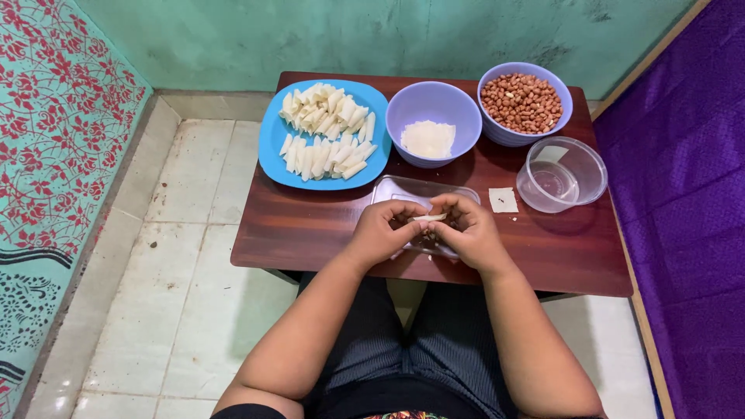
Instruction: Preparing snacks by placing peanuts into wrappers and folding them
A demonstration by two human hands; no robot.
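Hands: left hand point(386, 227) and right hand point(468, 229) meet over the near middle of a small dark wooden table point(310, 225), fingers of both curled together and pinched on the two ends of a pale rolled pastry strip point(429, 218)
Strip: held level between the two sets of fingertips, just above a clear rectangular plastic tray point(411, 188) that lies on the table under the hands
Blue plate point(273, 147): at the far left of the table, stacked with two heaps of finished white rolls point(326, 132)
Middle bowl: a lavender bowl point(433, 101) behind the tray holds flat white wrapper sheets point(427, 139)
Peanut bowl: a second lavender bowl point(560, 97) at the far right is full of red-skinned peanuts point(521, 102)
Clear tub point(591, 172): round, beside the right hand, touching nothing in the hands
Loose sheet: one small square wrapper point(503, 200) lies flat on the wood between the tub and the right hand
Setting: tiled floor point(186, 256), green wall, purple cloth point(683, 194) at the right
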